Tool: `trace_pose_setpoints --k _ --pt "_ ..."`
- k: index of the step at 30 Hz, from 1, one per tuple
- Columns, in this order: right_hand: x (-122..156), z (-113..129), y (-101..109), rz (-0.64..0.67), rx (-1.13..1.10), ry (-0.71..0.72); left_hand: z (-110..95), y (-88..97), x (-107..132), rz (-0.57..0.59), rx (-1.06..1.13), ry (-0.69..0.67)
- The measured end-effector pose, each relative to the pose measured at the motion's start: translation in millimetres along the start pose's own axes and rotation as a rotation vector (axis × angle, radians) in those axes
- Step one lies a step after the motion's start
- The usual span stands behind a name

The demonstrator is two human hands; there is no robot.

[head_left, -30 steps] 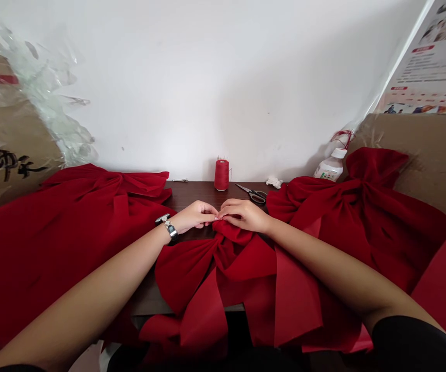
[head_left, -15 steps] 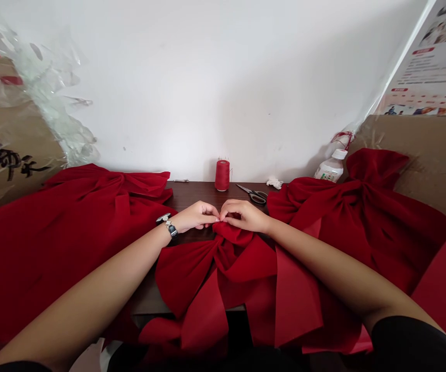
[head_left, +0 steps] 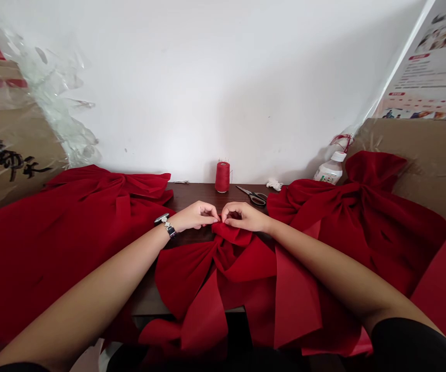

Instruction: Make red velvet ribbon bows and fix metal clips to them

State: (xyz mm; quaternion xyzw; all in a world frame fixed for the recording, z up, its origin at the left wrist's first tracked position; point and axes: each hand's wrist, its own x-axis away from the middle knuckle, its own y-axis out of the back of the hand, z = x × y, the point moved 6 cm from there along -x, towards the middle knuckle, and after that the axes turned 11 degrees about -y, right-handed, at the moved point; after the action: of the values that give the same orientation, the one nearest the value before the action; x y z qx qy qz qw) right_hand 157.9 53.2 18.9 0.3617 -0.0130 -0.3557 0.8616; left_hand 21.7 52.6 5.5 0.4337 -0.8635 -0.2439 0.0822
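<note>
Fingers (head_left: 233,213) on red bow (head_left: 192,274), scissors (head_left: 254,197) just beyond

Watching through single head-worn camera, facing forward and down, close above left hand (head_left: 194,217) and right hand (head_left: 244,217), counter (head_left: 195,195) ahead, wall (head_left: 207,88) beyond.

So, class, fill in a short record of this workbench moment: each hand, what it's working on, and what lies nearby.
Left hand: fingertips at the bow's top fold, grip unclear
Right hand: pinching the red fabric bow
Left wrist: wristwatch
Table: dark wood
On table: red thread spool, scissors
Either side: two more red bows
</note>
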Motion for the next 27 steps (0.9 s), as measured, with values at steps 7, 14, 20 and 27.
trace_pose_setpoints --k 7,14,20,27 --pt "-0.7 -0.6 -1.7 0.034 -0.005 -0.015 -0.3 6.7 -1.3 0.068 -0.119 -0.041" --pt "-0.3 -5.0 -2.7 0.182 0.016 -0.023 -0.3 12.9 -1.4 0.164 -0.320 -0.172" --pt "-0.2 -9.7 -2.4 0.251 0.079 -0.004 -6.6 15.4 0.2 0.209 -0.388 -0.221" --pt "0.5 -9.7 -2.8 0.283 0.116 -0.040 -9.1 16.8 0.7 0.211 -0.390 -0.184"
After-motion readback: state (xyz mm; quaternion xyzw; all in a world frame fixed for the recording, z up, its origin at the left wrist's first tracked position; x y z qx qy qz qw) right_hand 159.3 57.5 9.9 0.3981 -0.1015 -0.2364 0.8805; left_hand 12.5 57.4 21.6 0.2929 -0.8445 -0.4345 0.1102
